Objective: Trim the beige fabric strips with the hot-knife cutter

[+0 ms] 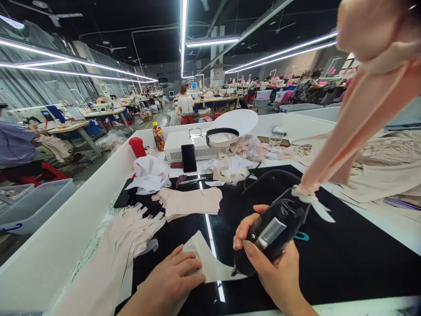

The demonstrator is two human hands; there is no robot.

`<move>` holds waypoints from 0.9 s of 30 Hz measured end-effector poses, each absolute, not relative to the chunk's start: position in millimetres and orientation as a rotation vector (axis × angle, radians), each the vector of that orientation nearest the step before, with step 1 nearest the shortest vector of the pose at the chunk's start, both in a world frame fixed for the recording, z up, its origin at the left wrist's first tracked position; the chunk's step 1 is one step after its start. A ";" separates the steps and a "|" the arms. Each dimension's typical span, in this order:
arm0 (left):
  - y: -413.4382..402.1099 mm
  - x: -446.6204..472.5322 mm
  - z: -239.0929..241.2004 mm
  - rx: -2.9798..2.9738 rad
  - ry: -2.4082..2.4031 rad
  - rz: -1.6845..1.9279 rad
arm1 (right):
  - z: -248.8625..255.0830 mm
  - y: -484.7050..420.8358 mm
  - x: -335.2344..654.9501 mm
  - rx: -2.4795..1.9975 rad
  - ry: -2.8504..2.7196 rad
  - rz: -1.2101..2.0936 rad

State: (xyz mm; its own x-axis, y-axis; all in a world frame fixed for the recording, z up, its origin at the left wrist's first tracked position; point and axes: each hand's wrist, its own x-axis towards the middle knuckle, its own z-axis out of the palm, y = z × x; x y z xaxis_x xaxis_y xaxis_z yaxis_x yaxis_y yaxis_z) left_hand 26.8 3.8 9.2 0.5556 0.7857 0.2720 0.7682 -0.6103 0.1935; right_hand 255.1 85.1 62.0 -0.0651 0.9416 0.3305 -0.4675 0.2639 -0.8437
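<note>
Fabric partly out of sight under left hand.

Over my remote feed I get a deep workshop under a dark ceiling, lit by long white strip lights that run away from me, with a ceiling fan at the upper left (more hang farther back, too small for me to judge). Grey curtains cover the left side, and a pale pillar rises mid-room. Below, I see a greyish floor between rows of sewing tables, a red stool beside the central one.
</note>
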 end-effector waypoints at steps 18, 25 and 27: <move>49.6 47.0 -9.9 2.752 1.594 0.666 | 47.3 91.6 259.9 -0.646 -1.146 1.194; 45.1 43.8 -13.4 2.735 1.562 0.745 | 43.4 99.6 267.5 -0.587 -1.241 1.174; 45.2 43.9 -13.6 2.727 1.560 0.752 | 43.5 106.8 266.1 -0.547 -1.279 1.147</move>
State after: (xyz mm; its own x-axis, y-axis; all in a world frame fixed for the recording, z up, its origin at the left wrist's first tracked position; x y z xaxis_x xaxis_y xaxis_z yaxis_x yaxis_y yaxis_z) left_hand 43.9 45.2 -13.6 0.4264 0.7930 0.4352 0.8344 -0.5306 0.1492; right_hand 266.1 106.8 43.5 -0.1171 0.8838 0.4530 -0.3548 0.3888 -0.8503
